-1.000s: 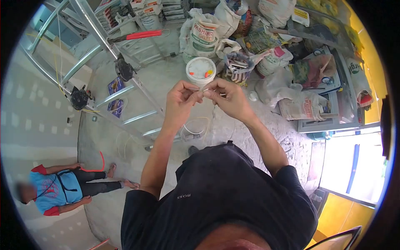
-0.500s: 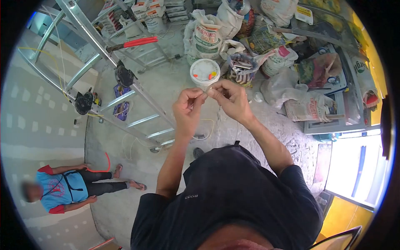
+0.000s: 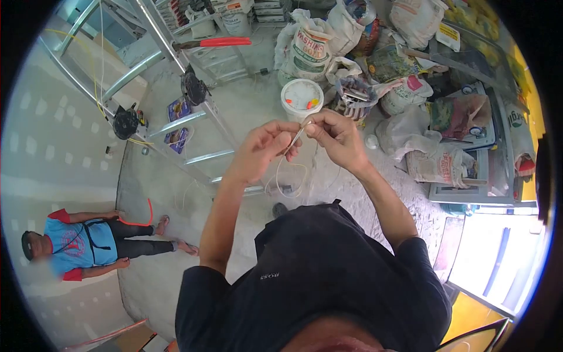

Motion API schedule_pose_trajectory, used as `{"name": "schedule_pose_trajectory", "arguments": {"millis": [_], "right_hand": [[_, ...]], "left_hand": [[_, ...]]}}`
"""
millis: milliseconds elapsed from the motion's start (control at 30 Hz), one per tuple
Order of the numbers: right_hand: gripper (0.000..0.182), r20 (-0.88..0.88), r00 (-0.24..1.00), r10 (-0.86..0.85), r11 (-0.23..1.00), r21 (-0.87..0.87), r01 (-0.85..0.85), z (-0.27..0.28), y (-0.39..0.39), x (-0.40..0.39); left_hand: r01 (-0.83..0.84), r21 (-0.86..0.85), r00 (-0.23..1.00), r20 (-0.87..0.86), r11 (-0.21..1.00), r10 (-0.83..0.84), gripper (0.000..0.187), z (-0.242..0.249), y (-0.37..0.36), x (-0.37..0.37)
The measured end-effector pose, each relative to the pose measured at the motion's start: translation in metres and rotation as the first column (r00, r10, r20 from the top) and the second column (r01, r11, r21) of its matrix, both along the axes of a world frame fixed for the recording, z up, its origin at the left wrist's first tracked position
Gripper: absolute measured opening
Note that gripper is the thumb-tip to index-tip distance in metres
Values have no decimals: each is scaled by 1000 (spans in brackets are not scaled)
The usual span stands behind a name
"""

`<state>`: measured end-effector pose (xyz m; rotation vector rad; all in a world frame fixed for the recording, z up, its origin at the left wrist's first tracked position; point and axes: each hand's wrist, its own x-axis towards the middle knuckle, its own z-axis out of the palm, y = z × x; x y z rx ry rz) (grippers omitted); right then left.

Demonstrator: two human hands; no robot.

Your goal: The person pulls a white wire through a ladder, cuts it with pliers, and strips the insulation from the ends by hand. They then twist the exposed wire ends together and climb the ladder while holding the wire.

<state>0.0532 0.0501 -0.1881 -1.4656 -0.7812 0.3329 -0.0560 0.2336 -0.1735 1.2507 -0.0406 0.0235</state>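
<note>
At the frame's upper centre, I had the left hand and right hand pinching a thin pale wire between their fingertips, below a white bucket. A metal ladder stood upper left, sacks upper right, and a person in blue lower left.

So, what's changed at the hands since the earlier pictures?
The left hand's thumb has drawn left, away from the right hand's, exposing more pale strand between them. Nothing was visibly let go; both hands stay by the white bucket. The ladder and co-worker stayed about where they were.
</note>
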Motion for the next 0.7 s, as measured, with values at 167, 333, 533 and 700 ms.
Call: {"name": "schedule_pose_trajectory", "arguments": {"millis": [167,333,533,700], "right_hand": [[11,24,999,-32,999,20,32,-1,7,-3],[11,-22,998,-56,998,31,56,-6,1,-4],[11,67,992,-103,992,78,97,-10,-9,2],[14,109,989,-101,995,-8,102,-2,-25,3]], "left_hand": [[195,-148,961,-167,970,-219,31,-10,24,13],[270,-300,925,-183,915,-333,18,-7,19,22],[259,-218,937,-180,941,-299,15,-10,7,31],[218,22,964,-163,976,-212,12,-4,-7,29]]}}
